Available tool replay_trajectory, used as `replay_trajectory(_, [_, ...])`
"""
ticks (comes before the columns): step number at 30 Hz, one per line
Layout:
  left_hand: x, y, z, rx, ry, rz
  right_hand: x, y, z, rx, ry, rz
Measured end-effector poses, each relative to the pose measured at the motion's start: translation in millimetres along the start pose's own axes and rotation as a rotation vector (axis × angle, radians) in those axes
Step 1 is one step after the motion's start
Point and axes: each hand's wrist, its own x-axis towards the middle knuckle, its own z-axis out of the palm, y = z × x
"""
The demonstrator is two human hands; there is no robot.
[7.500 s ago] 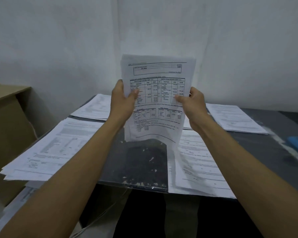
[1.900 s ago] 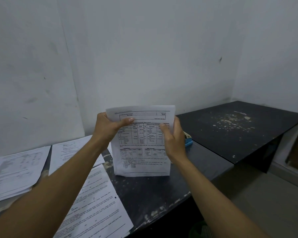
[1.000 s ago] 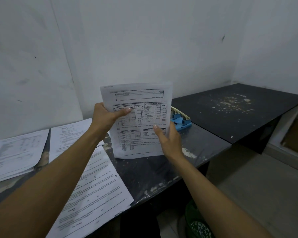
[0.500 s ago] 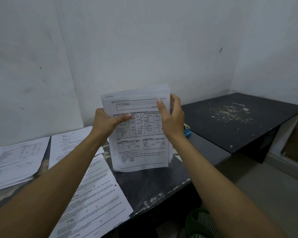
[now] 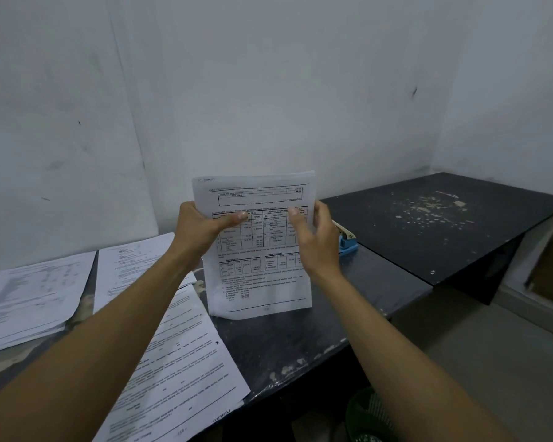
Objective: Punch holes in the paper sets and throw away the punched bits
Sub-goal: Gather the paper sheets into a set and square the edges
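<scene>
I hold the paper set point(image 5: 257, 247) upright, its bottom edge standing on the tabletop point(image 5: 288, 342), I judge to square the sheets before punching. My left hand point(image 5: 201, 232) grips the left edge, thumb across the front; my right hand point(image 5: 316, 240) clasps the right edge, fingers point(image 5: 296, 218) curled round it. Both forearms reach forward. The blue hole punch point(image 5: 345, 242) waits just behind, a green bin point(image 5: 369, 416) below.

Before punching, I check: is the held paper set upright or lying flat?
Upright. The paper set stands on its bottom edge on the table, held by left hand and right hand.
</scene>
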Motion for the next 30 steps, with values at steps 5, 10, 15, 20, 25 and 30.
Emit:
replay_trajectory(5, [0.6,0.6,1.2,0.001,0.007,-0.009,-1.1,-1.5,-1.2,-0.02,-0.053,-0.055])
replay_trajectory(10, [-0.6,0.8,2.6,-0.013,-0.002,0.001,1.3,12.6,-7.2,0.055,-0.028,0.066])
replay_trajectory(15, [1.0,0.6,3.3,-0.011,0.012,-0.008,3.2,32.9,-14.2,0.082,-0.098,0.185])
replay_trajectory(20, [3.0,-3.4,2.7,0.011,0.029,-0.032,0.9,41.4,-17.1,0.026,-0.154,0.182])
replay_trajectory(25, [23.5,10.7,-0.4,-0.013,0.037,-0.04,23.1,25.2,-23.4,0.127,-0.198,0.198])
replay_trajectory(30, [42.4,11.4,-2.9,-0.122,-0.136,-0.231,61.2,11.6,-33.6,0.202,-0.235,0.312])
